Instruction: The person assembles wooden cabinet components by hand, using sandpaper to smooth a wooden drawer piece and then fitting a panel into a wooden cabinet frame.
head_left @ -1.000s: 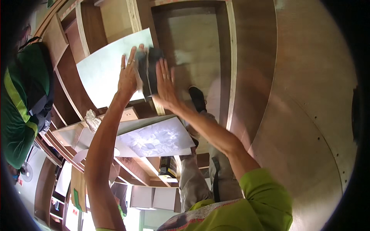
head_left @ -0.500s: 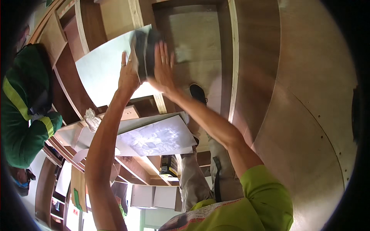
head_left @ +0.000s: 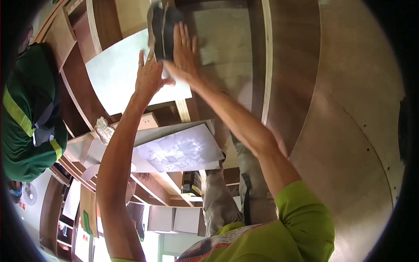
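A dark grey block (head_left: 165, 32) with a pale line down its length lies between my two hands, over the far edge of a white panel (head_left: 118, 72). Along its right side rests my right hand (head_left: 187, 54), fingers stretched out and pressed against it. My left hand (head_left: 150, 74) bears on its near left edge, thumb and one finger spread away. The block's exact kind is unclear, and its underside is hidden. Nearer to me, a second glossy white panel (head_left: 181, 150) lies across the wooden framework.
Wooden compartments (head_left: 104, 26) surround the panels. A crumpled white cloth (head_left: 104, 131) lies at left, near a co-worker in a green jacket (head_left: 30, 109). A black and yellow box (head_left: 191, 182) sits below the glossy panel. A broad curved wooden surface (head_left: 349, 131) fills the right.
Both hands and the dark block have moved away from me, up the picture. More of the white panel's near part shows. My left thumb now sticks out to the right.
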Tool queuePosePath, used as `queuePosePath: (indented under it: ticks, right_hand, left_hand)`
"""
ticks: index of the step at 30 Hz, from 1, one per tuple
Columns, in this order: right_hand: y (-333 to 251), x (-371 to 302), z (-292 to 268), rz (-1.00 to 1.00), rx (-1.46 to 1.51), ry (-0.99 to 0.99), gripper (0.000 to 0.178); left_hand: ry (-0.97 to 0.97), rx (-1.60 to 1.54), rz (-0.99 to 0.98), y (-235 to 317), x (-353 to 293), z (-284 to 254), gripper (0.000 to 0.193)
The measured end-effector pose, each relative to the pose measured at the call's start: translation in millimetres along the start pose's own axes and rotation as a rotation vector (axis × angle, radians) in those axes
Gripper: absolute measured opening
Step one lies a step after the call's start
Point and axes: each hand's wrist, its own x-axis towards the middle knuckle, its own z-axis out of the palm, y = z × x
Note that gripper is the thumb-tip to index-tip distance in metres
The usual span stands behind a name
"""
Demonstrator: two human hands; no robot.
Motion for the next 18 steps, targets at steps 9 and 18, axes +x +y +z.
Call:
queuePosePath:
  ticks: [9,18]
  right_hand:
    - [-1.4,19.5,2.3,0.025,0.063,0.068,0.102]
    - [-2.7,-82.4,11.5,0.143,0.033,-0.141,0.109]
  left_hand:
    - [0.021,0.063,0.001,-1.3,4.7,5.9,0.086]
    - [0.173,0.076,0.022,-2.9,-3.4,9.8,0.114]
